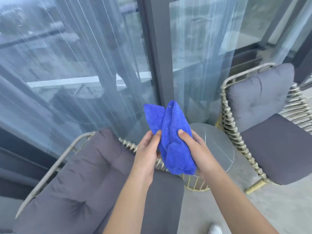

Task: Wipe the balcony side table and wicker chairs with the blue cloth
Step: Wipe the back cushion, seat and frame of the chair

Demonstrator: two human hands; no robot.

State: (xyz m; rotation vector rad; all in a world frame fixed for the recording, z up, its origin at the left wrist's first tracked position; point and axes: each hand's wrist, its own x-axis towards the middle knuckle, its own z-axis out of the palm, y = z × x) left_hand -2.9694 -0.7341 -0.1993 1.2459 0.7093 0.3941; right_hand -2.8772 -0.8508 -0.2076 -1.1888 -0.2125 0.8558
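Note:
A bunched blue cloth is held up between both hands above the gap between the chairs. My left hand pinches its left edge with thumb and fingers. My right hand grips its right side, thumb on top. Below and to the right stands the round grey side table on a gold wire base. A wicker chair with dark grey cushions sits at lower left. The second wicker chair with matching cushions stands at right.
Sheer curtains hang over glass doors with a dark frame post straight ahead. Grey floor shows at lower right, with a white shoe tip at the bottom edge.

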